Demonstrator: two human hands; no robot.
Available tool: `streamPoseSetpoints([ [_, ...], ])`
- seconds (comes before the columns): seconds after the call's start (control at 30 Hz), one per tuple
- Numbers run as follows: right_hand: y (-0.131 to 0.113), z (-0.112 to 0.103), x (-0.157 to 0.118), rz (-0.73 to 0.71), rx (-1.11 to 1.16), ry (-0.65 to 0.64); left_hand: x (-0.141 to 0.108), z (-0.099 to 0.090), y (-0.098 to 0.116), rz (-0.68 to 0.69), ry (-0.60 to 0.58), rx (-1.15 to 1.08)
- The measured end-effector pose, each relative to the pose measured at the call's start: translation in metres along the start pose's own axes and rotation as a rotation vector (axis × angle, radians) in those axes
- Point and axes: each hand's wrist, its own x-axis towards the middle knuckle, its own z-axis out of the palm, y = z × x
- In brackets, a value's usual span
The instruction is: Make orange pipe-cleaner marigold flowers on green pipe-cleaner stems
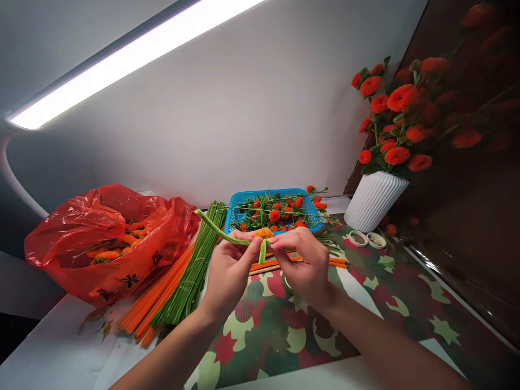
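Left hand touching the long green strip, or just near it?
Touching. The head view shows the green strip running across the fingers of the left hand to its thumb.

A pale wall (227, 130) — lit by a long white lamp (134, 57) — meets a glossy dark-brown panel (463, 216) at right.

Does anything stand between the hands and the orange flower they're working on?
Nothing visible: the left hand pinches the green strip, the right hand pinches at the orange flower. The blue basket lies beyond both.
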Motion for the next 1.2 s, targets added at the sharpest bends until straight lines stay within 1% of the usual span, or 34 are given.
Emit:
streamPoseSetpoints([
  [0.07, -0.004, 0.004, 0.000, 0.152, 0.113, 0.023, -0.002, 0.002, 0.000, 0.107, 0.042, 0.042],
  [0.17, -0.013, 0.011, 0.001, 0.446, 0.397, 0.072, -0.006, 0.003, -0.002, 0.253, 0.087, 0.083],
  [0.27, -0.020, 0.014, 0.005, 0.723, 0.664, 0.084, -0.010, -0.001, -0.009, 0.417, 0.101, 0.169],
  [0.33, -0.022, 0.011, 0.008, 0.945, 0.831, 0.035, -0.011, -0.005, -0.015, 0.524, 0.077, 0.240],
  [0.4, -0.021, 0.008, 0.010, 1.170, 0.981, -0.071, -0.010, -0.007, -0.019, 0.602, 0.050, 0.296],
  [0.43, -0.019, 0.007, 0.011, 1.253, 1.030, -0.125, -0.009, -0.008, -0.019, 0.611, 0.045, 0.308],
  [0.47, -0.016, 0.006, 0.011, 1.304, 1.051, -0.165, -0.007, -0.007, -0.019, 0.590, 0.048, 0.301],
  [0.5, -0.013, 0.005, 0.011, 1.317, 1.036, -0.180, -0.006, -0.007, -0.017, 0.537, 0.058, 0.274],
  [0.53, -0.011, 0.005, 0.012, 1.289, 0.986, -0.167, -0.004, -0.005, -0.015, 0.459, 0.076, 0.233],
  [0.57, -0.008, 0.005, 0.012, 1.217, 0.902, -0.134, -0.002, -0.004, -0.012, 0.366, 0.099, 0.187],
  [0.6, -0.006, 0.004, 0.013, 1.103, 0.786, -0.085, 0.000, -0.002, -0.009, 0.273, 0.123, 0.141],
  [0.63, -0.005, 0.003, 0.013, 0.953, 0.644, -0.036, 0.002, -0.002, -0.006, 0.188, 0.144, 0.100],
  [0.7, -0.003, 0.001, 0.014, 0.572, 0.333, 0.028, 0.005, -0.001, -0.001, 0.062, 0.161, 0.032],
  [0.77, -0.003, -0.002, 0.015, 0.188, 0.057, 0.021, 0.006, -0.002, 0.001, -0.011, 0.146, -0.034],
  [0.8, -0.002, -0.003, 0.015, 0.037, -0.053, -0.001, 0.007, -0.003, 0.001, -0.034, 0.132, -0.061],
  [0.83, -0.002, -0.003, 0.015, -0.074, -0.140, -0.025, 0.007, -0.004, 0.001, -0.049, 0.120, -0.079],
  [0.87, -0.002, -0.003, 0.014, -0.142, -0.210, -0.046, 0.007, -0.005, 0.001, -0.056, 0.114, -0.084],
  [0.9, -0.002, -0.002, 0.012, -0.170, -0.261, -0.061, 0.006, -0.005, 0.000, -0.052, 0.115, -0.076],
  [0.97, 0.000, 0.001, 0.010, -0.156, -0.311, -0.060, 0.005, -0.004, -0.001, 0.006, 0.130, -0.034],
  [1.13, 0.000, 0.009, 0.000, -0.116, -0.313, -0.014, 0.000, 0.002, -0.007, 0.282, 0.144, 0.028],
  [1.2, -0.003, 0.012, -0.004, -0.076, -0.269, 0.002, -0.002, 0.003, -0.011, 0.371, 0.139, 0.056],
])
